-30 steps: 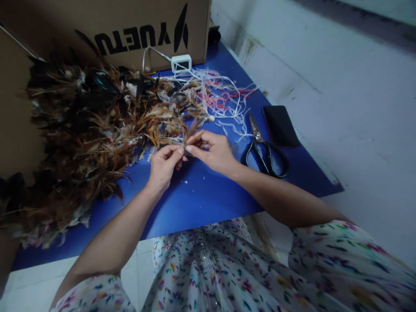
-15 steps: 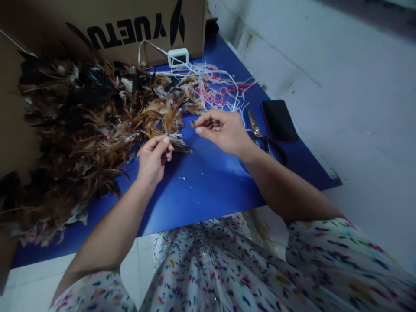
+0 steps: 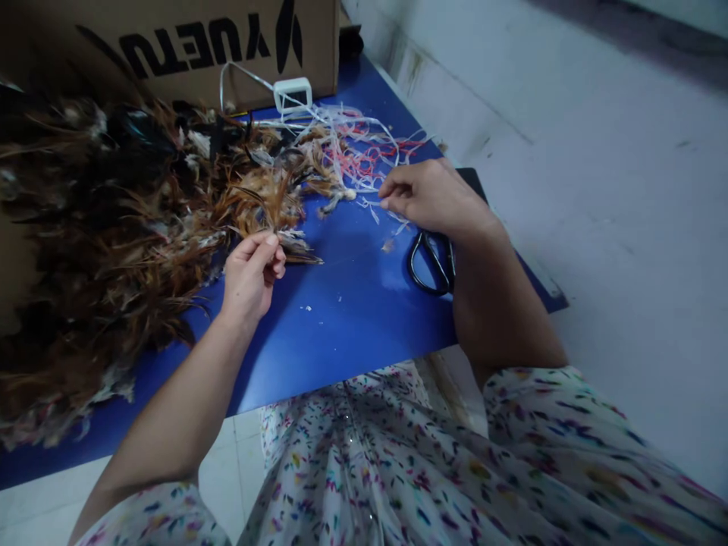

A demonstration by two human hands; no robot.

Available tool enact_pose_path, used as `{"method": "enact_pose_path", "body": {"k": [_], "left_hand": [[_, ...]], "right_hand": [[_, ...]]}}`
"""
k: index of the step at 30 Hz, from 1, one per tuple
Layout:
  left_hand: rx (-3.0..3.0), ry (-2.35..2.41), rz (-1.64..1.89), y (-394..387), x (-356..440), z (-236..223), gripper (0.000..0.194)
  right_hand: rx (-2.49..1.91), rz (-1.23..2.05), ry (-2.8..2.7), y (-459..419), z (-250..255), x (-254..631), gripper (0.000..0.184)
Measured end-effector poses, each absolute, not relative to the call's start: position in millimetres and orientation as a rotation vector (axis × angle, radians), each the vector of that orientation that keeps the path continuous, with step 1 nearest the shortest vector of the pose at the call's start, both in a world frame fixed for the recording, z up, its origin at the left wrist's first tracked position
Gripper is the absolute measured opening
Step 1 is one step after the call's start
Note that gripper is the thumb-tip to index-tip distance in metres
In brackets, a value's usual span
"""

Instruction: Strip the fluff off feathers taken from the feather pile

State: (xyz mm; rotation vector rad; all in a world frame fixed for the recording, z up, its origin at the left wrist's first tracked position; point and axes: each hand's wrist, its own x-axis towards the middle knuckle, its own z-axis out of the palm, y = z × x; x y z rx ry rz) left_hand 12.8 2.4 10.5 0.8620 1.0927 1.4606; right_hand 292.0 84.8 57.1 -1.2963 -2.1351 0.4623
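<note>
My left hand [image 3: 250,277] pinches a small bunch of feathers [image 3: 274,205] between thumb and forefinger; the brown plumes stand up and pale quill ends stick out to the right. Beside that hand, a large heap of brown and black feathers [image 3: 153,220] covers the left of the table. My right hand [image 3: 429,196] is closed, thumb near forefinger, at the front edge of tangled white and red strings [image 3: 358,148]. Whether a string is in its fingertips is too small to tell. Black-handled scissors [image 3: 429,265] lie below it, their blades hidden by the hand.
Behind the heap stands a cardboard box [image 3: 318,45] with upside-down lettering. A small white device [image 3: 292,94] with a display leans there. Under my right arm, a dark phone-like slab [image 3: 472,180] is partly covered. The blue table [image 3: 341,334] meets a wall [image 3: 597,189] on the right.
My right hand has moved right, away from the left hand, to the strings. A small tuft now lies on the table below it. The left hand keeps its pinch; the view has shifted slightly right.
</note>
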Motion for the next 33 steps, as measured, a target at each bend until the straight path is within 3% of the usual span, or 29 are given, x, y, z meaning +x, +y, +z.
{"method": "enact_pose_path", "body": {"k": [16,23,28,33], "left_hand": [[0.883,1.085,1.407,3,15,9,0.024],[0.887,1.070,1.404,1,17,10,0.023],[0.903,1.076,1.406,1,17,9,0.023],[0.922,1.074,1.390,1,17,8,0.023]], "right_hand": [[-1.282,0.452,-2.328,89,41,328,0.005],[-1.328,0.462,-2.444,69,22,312,0.015],[-1.382,0.307,-2.547,60,10,297,0.014],[-1.268,0.417,-2.533,45,11,275,0.011]]}}
